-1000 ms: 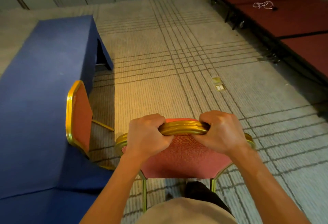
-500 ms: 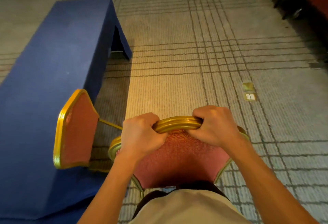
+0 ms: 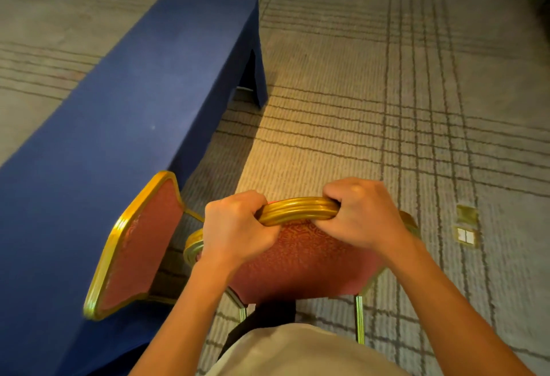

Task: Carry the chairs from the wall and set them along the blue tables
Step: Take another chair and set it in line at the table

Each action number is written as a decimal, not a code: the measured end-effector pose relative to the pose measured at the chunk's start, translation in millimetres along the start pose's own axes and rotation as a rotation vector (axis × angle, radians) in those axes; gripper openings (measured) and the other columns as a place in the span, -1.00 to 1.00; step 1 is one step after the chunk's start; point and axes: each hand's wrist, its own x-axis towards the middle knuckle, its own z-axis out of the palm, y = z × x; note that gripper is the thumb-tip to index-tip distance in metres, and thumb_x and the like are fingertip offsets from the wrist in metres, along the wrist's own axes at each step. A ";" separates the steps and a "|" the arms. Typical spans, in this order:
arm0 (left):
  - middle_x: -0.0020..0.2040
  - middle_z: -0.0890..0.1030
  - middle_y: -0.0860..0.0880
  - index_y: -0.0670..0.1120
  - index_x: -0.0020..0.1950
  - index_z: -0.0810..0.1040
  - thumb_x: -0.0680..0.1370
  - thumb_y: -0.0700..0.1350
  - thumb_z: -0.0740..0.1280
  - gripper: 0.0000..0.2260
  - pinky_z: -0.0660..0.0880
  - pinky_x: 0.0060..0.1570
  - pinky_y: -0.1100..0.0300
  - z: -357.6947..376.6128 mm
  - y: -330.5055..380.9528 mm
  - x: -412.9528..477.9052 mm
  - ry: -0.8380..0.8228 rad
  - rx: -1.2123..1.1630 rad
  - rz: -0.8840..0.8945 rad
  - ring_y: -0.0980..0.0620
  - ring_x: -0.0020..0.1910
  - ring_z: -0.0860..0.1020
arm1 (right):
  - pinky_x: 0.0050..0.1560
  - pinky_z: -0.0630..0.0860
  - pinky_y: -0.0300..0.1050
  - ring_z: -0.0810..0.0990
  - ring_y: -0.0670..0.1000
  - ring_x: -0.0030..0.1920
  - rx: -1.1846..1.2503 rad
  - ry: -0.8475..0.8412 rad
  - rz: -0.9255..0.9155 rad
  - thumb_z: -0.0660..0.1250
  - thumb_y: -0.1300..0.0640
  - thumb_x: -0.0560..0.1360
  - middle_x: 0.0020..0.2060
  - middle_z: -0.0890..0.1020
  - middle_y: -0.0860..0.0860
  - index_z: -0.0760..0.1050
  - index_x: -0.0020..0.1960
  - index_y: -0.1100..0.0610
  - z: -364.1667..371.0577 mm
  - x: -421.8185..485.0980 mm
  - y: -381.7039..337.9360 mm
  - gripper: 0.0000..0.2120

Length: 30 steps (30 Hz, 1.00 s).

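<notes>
Banquet hall: gold-framed banquet chairs (image 3: 137, 244), blue-draped table (image 3: 134, 102), patterned carpet (image 3: 387, 108).

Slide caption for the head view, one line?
Left hand and right hand grip the gold top rail of a red chair beside the blue table, where a second chair stands.

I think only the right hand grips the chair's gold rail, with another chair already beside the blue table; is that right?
No: the head view shows the left hand and right hand both gripping the gold rail; the rest holds.
</notes>
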 end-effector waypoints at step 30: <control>-0.48 0.24 0.12 0.04 -0.42 0.26 0.33 0.07 0.33 -0.72 0.21 -0.50 0.16 79.7 -94.4 306.1 0.131 0.243 -0.362 0.09 -0.49 0.20 | -0.38 0.50 -0.04 0.64 0.15 -0.31 0.128 -0.149 -0.327 0.35 -0.16 0.30 -0.43 0.59 -0.01 0.46 -0.37 0.06 88.7 377.9 165.0 -0.70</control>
